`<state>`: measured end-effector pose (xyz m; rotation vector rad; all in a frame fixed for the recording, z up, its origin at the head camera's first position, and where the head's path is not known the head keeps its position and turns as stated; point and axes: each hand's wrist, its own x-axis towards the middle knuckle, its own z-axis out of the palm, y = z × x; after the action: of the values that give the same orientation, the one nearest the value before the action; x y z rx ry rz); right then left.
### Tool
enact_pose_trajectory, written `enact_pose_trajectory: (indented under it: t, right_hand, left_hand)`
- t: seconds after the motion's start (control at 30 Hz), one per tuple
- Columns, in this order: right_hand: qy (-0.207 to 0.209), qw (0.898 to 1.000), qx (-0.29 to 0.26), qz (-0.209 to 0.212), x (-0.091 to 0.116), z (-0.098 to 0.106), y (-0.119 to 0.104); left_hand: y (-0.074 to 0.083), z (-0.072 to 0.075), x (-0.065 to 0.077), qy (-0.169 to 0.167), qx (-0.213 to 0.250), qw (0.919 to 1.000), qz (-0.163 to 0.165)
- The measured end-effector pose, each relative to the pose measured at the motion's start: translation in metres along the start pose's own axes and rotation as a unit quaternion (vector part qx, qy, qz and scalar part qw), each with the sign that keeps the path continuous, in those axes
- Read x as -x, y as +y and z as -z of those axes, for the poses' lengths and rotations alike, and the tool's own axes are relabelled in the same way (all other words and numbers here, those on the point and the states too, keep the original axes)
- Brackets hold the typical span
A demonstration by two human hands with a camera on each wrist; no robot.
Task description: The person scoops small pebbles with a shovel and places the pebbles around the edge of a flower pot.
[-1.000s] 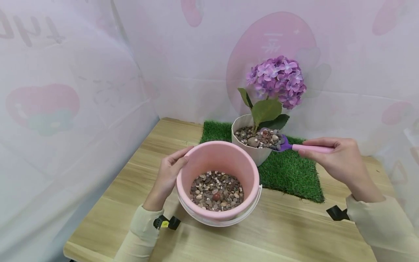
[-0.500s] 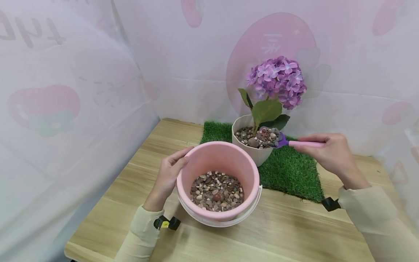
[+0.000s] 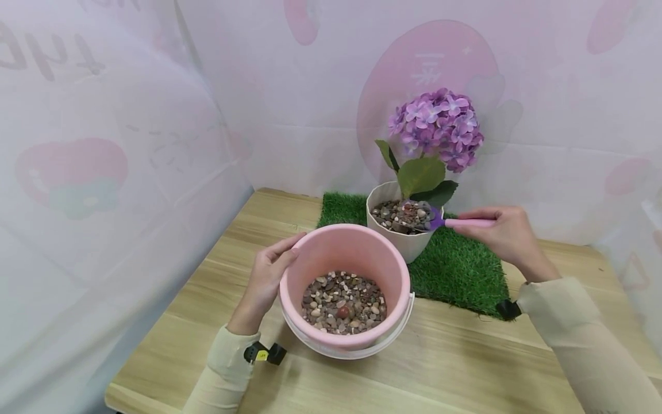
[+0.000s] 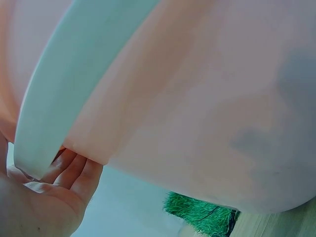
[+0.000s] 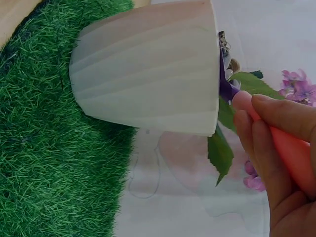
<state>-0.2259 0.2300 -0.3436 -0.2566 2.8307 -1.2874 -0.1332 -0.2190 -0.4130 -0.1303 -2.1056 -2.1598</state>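
My left hand [image 3: 262, 282] grips the left rim of a pink bucket [image 3: 343, 250], thumb at the rim and fingers along the outside. Pebbles [image 3: 331, 299] cover the bucket's bottom. In my right hand [image 3: 512, 238] is the pink handle of a small trowel [image 3: 468, 222]. Its purple blade lies over the white flowerpot [image 3: 408, 247], heaped with stones. A purple hydrangea [image 3: 439, 126] stands in this pot among more pebbles. The right wrist view shows the trowel's purple neck [image 5: 228, 91] at the pot's rim, with most of the blade hidden.
The pot stands on a green artificial grass mat [image 3: 460, 276] on the wooden table [image 3: 217, 287]. White printed cloth [image 3: 310, 155] hangs behind and at the left. The bucket's white handle [image 3: 383, 342] hangs down at its front.
My right hand has moved left with the trowel, bringing the loaded blade farther over the pot and lower. The left hand and the bucket have stayed in place.
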Motion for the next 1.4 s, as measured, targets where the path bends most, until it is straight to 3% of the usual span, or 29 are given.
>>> enact_pose_trajectory:
  t: [0.6, 0.97, 1.4]
  right_hand:
    - [-0.004, 0.994, -0.023, 0.11, -0.022, -0.017, 0.015]
    - [0.026, 0.965, 0.017, 0.259, -0.024, -0.021, 0.02]
    - [0.044, 0.942, 0.05, 0.328, -0.026, -0.019, 0.021]
  left_hand:
    - [-0.002, 0.0, 0.0, -0.003, 0.001, 1.0, -0.002]
    - [-0.002, 0.0, -0.001, -0.003, 0.005, 0.9999, -0.008]
    - [-0.002, 0.001, 0.0, -0.002, 0.002, 1.0, -0.008]
